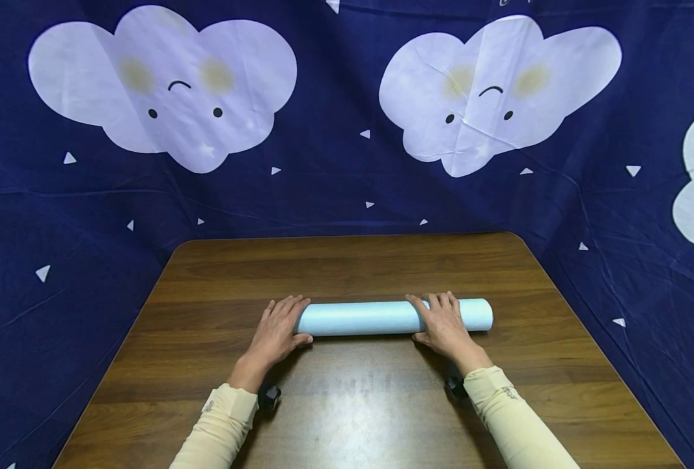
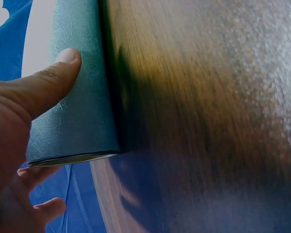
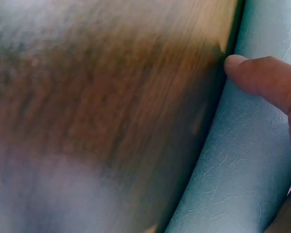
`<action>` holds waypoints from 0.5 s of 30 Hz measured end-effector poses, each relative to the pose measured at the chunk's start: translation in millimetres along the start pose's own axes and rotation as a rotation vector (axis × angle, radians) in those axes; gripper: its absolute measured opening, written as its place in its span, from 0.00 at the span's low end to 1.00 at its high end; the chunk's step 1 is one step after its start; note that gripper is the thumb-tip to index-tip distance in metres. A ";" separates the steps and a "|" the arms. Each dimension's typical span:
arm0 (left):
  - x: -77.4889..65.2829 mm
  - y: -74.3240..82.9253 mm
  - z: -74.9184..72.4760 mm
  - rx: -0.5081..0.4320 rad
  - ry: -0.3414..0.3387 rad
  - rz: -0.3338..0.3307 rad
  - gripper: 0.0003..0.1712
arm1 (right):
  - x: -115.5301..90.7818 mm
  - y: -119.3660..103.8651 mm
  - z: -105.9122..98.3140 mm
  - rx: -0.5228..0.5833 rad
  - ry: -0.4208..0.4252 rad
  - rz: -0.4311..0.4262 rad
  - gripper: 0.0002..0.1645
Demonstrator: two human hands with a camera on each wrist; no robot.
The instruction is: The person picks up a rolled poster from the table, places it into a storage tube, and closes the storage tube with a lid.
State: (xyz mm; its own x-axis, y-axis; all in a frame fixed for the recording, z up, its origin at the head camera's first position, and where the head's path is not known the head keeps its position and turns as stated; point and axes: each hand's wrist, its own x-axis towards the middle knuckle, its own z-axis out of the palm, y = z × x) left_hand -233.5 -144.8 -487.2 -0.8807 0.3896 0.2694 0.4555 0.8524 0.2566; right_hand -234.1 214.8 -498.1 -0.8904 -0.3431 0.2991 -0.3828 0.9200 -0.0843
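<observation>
A light blue wallpaper roll [image 1: 359, 319] lies crosswise on the wooden table. Fine embossed creases run over its surface in both wrist views. My left hand [image 1: 275, 331] grips its left end, the thumb [image 2: 63, 75] on the near side and the other fingers beyond the far side; the rim of that end shows in the left wrist view. Toward the right end my right hand [image 1: 445, 327] holds the roll from above, its thumb [image 3: 257, 73] along the near side. A short stretch of roll sticks out past the right hand.
The brown wooden table [image 1: 347, 273] has rounded far corners. Behind it and on both sides hangs a dark blue cloth [image 1: 335, 189] printed with white clouds and small triangles. A small black device [image 1: 269, 397] sits at the left wrist, another [image 1: 456, 388] at the right.
</observation>
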 end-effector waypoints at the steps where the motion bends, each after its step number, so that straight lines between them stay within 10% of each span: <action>1: 0.2 0.1 -0.1 -0.002 0.000 0.001 0.44 | -0.2 0.0 -0.4 0.001 -0.002 0.001 0.53; 15: 1.8 1.8 -1.7 -0.010 -0.006 -0.006 0.46 | -0.1 1.7 -6.3 0.005 0.014 -0.023 0.53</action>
State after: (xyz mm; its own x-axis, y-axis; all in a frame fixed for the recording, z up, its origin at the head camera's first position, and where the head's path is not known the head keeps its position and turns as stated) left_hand -234.1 -143.2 -484.6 -0.8841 0.3868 0.2623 0.4516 0.8513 0.2670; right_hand -233.1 217.7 -492.2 -0.8777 -0.3613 0.3148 -0.4042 0.9110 -0.0816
